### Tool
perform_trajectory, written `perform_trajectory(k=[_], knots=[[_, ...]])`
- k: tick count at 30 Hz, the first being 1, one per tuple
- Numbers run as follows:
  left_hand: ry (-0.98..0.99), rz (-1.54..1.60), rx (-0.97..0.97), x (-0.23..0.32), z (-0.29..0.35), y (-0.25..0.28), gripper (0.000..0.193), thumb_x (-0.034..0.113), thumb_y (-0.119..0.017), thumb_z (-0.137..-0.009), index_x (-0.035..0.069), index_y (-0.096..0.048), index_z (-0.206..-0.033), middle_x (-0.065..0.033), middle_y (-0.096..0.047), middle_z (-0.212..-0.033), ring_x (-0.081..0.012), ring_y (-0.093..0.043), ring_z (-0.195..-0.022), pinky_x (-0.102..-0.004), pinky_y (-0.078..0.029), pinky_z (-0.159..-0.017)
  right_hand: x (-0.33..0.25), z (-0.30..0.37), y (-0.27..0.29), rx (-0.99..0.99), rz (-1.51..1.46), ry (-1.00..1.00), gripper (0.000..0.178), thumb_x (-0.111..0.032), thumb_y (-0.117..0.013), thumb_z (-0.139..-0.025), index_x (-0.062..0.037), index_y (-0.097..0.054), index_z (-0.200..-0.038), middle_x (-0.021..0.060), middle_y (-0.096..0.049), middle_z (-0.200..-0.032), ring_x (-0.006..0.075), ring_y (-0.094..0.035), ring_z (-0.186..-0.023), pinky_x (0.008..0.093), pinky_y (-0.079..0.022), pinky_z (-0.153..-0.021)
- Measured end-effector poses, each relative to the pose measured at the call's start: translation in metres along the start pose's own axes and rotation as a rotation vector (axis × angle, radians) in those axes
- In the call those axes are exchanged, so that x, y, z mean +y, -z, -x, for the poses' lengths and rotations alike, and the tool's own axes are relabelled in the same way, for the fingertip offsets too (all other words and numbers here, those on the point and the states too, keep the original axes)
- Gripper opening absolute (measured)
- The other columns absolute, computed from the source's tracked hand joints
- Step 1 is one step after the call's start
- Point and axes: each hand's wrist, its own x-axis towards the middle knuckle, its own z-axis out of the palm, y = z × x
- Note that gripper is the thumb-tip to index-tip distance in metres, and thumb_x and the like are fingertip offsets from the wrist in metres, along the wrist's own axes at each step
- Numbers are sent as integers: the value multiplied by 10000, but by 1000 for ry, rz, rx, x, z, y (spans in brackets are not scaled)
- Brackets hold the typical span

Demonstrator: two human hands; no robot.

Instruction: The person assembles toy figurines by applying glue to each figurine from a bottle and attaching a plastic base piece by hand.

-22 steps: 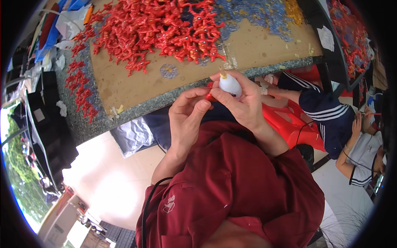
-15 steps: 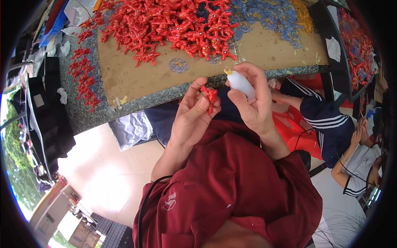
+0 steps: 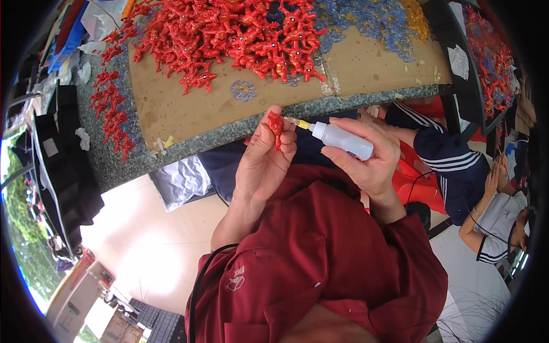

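Observation:
Between the thumb and fingers of my left hand (image 3: 260, 157) is a small glossy red figurine (image 3: 275, 127), held upright in front of the table edge. My right hand (image 3: 369, 157) grips a white squeeze bottle (image 3: 346, 142) lying nearly level, its yellow-based needle tip (image 3: 298, 122) pointing left. The tip reaches the upper part of the figurine; whether it touches cannot be made out. Beyond my hands, a large heap of similar red figurines (image 3: 229, 43) covers the far part of the cardboard sheet (image 3: 189, 120).
Clear bluish pieces (image 3: 366, 26) and yellow ones (image 3: 417, 23) spread at the far right. A round clear piece (image 3: 243, 90) lies alone on the cardboard. More red figurines (image 3: 111, 108) line the left of the speckled stone tabletop (image 3: 171, 150). A dark tray (image 3: 466, 74) stands right, near a seated person (image 3: 452, 166).
The bottle has swung from pointing up to nearly level, its tip brought to the figurine. My left hand has shifted slightly left and turned the figurine.

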Motion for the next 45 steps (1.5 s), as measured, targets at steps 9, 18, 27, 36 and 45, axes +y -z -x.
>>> perform_trajectory(k=[9,18,27,36,45], knots=[[-2,-19,23,0,0,0,358,216,-526,-879,89,-437,-1202,-53,-503,-970,-110,-458,-789,-217,-402,-696,-2,0,-1,1,40,0,330,-95,-758,-640,10,-641,-930,97,-655,-772,142,-614,-617,230,-458,-520],[-3,-36,0,-1,0,2,376,211,-508,-888,76,-420,-1227,-60,-513,-978,-110,-467,-773,-220,-393,-675,-3,1,2,-9,16,-46,304,-75,-742,-652,14,-641,-925,103,-650,-752,141,-622,-620,228,-462,-518],[-19,-83,0,-4,-1,2,426,182,-518,-879,44,-395,-1263,-69,-533,-976,-109,-472,-757,-227,-375,-648,-1,1,3,-28,-67,-73,297,-75,-740,-655,17,-646,-922,96,-647,-742,126,-615,-608,221,-454,-507],[17,-130,-17,-3,-2,2,392,171,-530,-875,45,-430,-1232,-56,-528,-971,-112,-441,-760,-219,-364,-658,14,2,22,211,-265,-360,302,-57,-722,-693,36,-604,-955,61,-623,-873,81,-564,-780,210,-447,-677],[-24,-180,19,-4,0,6,270,176,-538,-872,74,-498,-1118,-39,-516,-970,-108,-432,-756,-223,-363,-658,85,-39,15,359,148,-248,335,-164,-720,-701,-22,-607,-982,36,-636,-849,114,-520,-733,255,-416,-707]])
